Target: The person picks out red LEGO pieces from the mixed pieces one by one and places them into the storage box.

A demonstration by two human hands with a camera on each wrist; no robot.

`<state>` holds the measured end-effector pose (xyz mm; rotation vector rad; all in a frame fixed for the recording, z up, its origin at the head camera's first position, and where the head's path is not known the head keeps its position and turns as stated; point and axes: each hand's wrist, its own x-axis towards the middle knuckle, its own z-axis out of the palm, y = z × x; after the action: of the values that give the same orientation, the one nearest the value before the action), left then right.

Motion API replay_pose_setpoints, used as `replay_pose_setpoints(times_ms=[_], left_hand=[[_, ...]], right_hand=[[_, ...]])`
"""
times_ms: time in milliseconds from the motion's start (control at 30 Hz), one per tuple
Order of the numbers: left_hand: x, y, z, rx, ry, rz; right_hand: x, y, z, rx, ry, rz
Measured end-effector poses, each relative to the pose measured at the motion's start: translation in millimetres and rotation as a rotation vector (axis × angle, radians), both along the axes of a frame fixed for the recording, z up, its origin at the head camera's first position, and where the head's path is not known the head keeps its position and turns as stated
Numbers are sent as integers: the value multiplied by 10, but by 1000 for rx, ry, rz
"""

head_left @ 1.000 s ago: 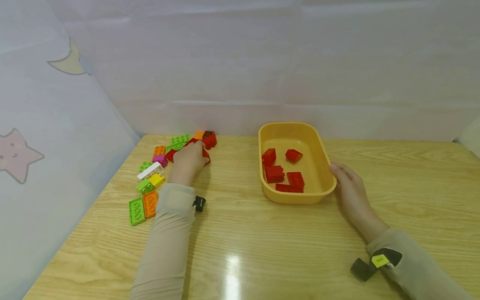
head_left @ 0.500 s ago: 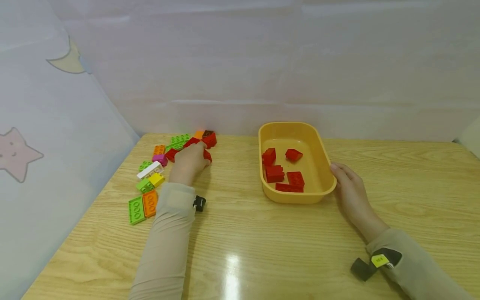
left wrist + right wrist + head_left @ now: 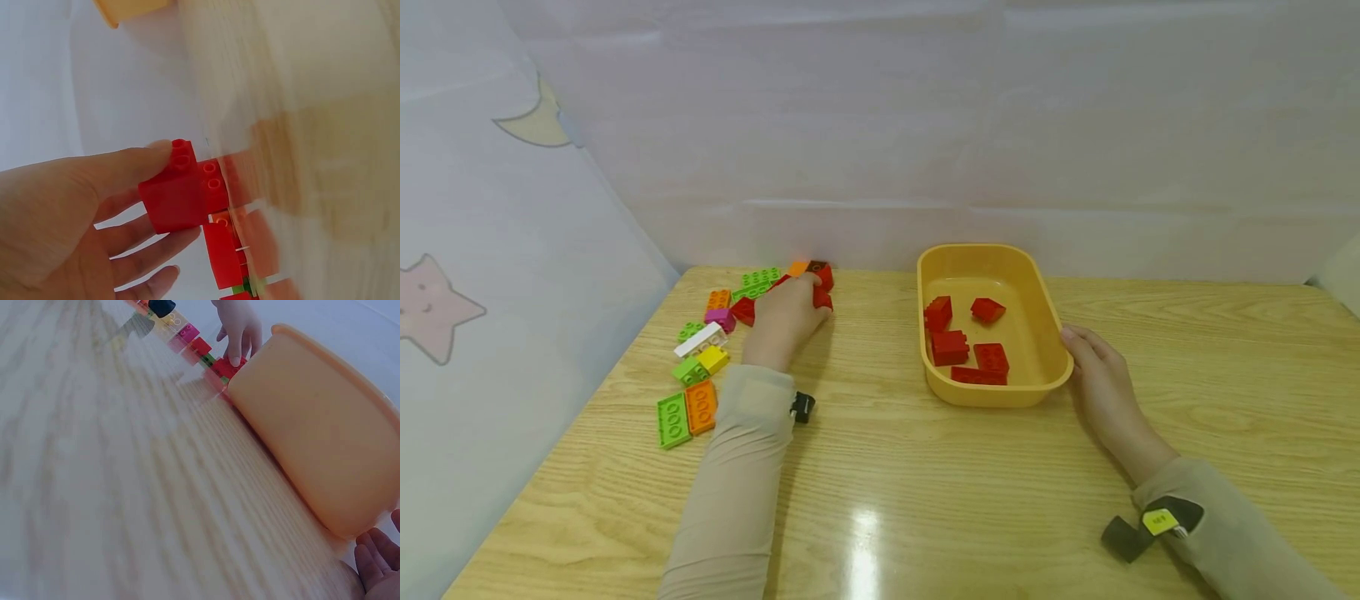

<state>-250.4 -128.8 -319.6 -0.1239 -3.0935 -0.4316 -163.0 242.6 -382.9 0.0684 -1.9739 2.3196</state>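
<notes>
My left hand [image 3: 785,321] pinches a red toy building brick [image 3: 175,203] between thumb and fingers, among the loose bricks at the back left. In the left wrist view, a second red brick [image 3: 214,190] sits right beside it, and a sloped red one [image 3: 222,253] lies just below. My right hand [image 3: 1105,396] rests against the right side of a yellow plastic tub [image 3: 1052,333], thumb tip at the rim; the right wrist view shows its fingers at the tub's outer wall. Several red bricks [image 3: 950,347] lie inside the tub.
Green, orange, white, yellow and magenta bricks stretch along the table's left side, including a white brick [image 3: 700,341] and a flat green one [image 3: 674,421]. A pale cloth wall [image 3: 865,167] stands behind the table [image 3: 887,467].
My left hand has shifted slightly right and back, with the red brick between its fingers moving along toward the red brick behind. The right hand and tub have stayed put.
</notes>
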Motion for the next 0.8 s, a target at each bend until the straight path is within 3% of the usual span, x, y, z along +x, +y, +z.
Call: replay_pose_setpoints(times_ms=[267,800], left_hand=[[-23,99,21,-13,95,1],[37,316,141,-67,178,-49]], right_hand=[[-8,-9,13,-52,-1,2],[0,-5,-1,-55,-5,7]])
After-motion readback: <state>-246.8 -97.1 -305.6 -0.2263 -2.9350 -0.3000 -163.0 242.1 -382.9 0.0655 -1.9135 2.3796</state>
